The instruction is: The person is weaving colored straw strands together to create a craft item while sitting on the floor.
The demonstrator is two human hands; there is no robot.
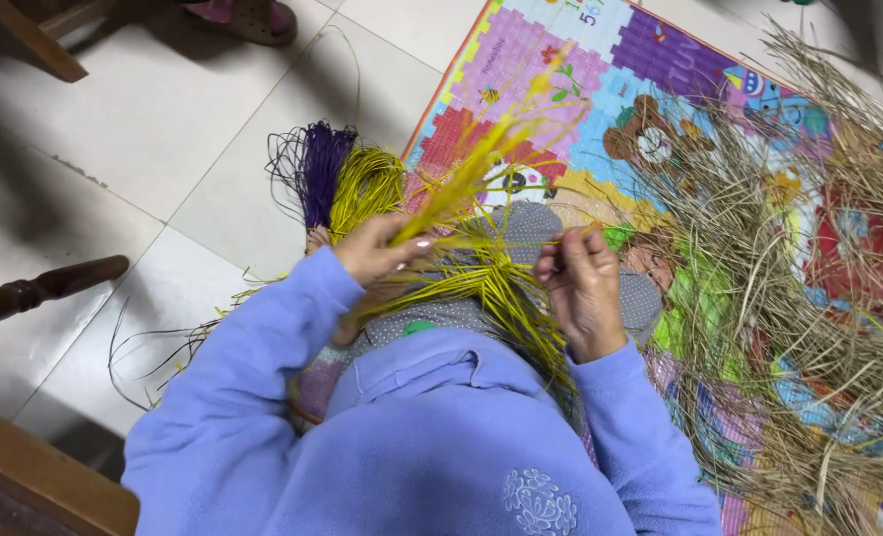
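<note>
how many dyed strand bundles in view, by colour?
2: a purple bundle on the floor tiles, and yellow strands held by left hand and right hand. More may hide underneath.

a periwinkle-blue fleece top with long cuffed sleeves and a pale embroidered flower on the front.

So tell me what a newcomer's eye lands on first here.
First, the yellow strands fanning up at the centre, pinched between the left hand and the right hand. Next, the heap of dry straw covering the right side of the colourful play mat. Then the purple bundle on the tile floor, left of the mat.
</note>
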